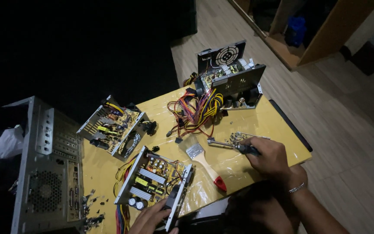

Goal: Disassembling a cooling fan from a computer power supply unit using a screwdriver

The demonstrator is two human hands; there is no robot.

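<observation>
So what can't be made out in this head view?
- Left hand: cut off by the bottom edge where it touches the open power supply unit with green circuit board.
- Black-handled screwdriver: the right hand covers its handle, and its tip is too small to tell.
- Small pile of metal screws: too small to count.
- Top left: too dark to see.

Looks like a makeshift electronics repair spot in a home room, not a proper workshop. Small yellow table (278,119) w/ plastic cover, sitting on wood-look floor (338,112). On it: three opened power supply units (154,182), loose wire bundle (198,112), paintbrush (202,158), pile of screws (235,138). Bare PC case (48,173) at left. Wooden furniture (325,30) behind. Dim lighting.
</observation>
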